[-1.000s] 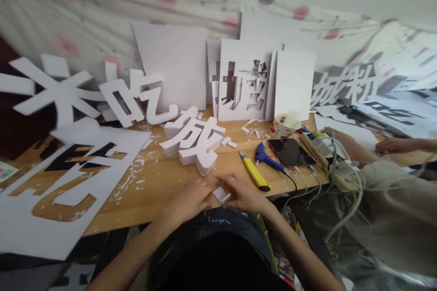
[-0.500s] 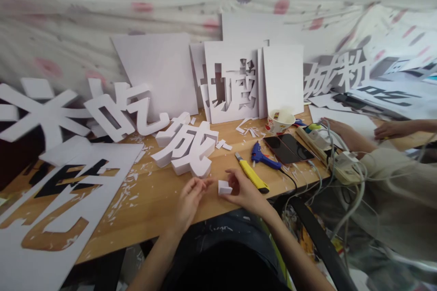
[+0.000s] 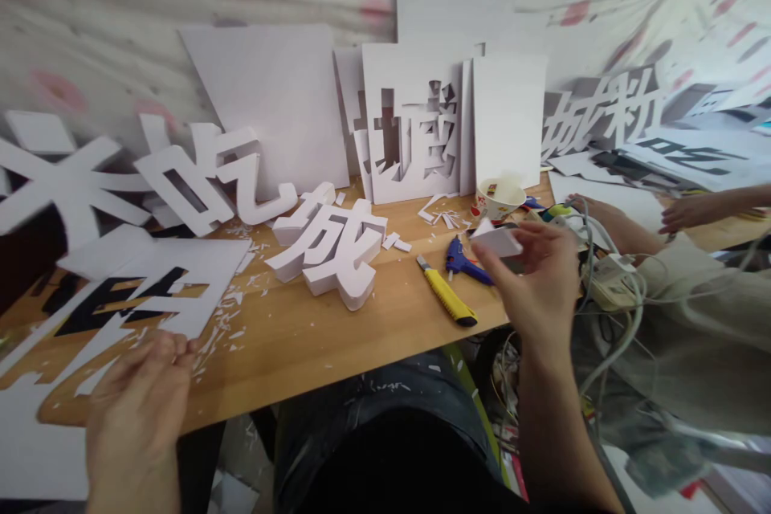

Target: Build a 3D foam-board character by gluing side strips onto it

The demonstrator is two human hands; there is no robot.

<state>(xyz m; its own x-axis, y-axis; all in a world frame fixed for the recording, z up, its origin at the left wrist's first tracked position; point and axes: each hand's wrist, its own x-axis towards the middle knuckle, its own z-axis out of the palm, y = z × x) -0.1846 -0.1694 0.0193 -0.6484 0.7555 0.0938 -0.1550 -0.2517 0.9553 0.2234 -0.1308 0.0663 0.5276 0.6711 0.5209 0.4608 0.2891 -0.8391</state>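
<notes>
My right hand [image 3: 536, 273] pinches a small folded white foam piece [image 3: 497, 239] above the phones, beside the blue glue gun [image 3: 463, 262]. Over the cut-out white sheet [image 3: 198, 289] at the left is my left hand [image 3: 141, 393], its fingers drawn together; whatever they may hold is too small to make out. Between the hands, a thick white foam character [image 3: 337, 245] lies on the wooden table [image 3: 289, 353]. A yellow cutter [image 3: 446, 293] rests near the table's front edge.
White foam characters [image 3: 198, 185] and boards [image 3: 409, 128] stand along the back. A paper bowl [image 3: 499, 199] sits behind the glue gun. Cables and a power strip [image 3: 608, 281] are at the right, near another person's hands [image 3: 687, 213]. Foam scraps [image 3: 226, 325] litter the left.
My right hand has moved right and up with the white piece, now over the phones. My left hand has moved far left, over the cut-out sheet. The view has shifted slightly.
</notes>
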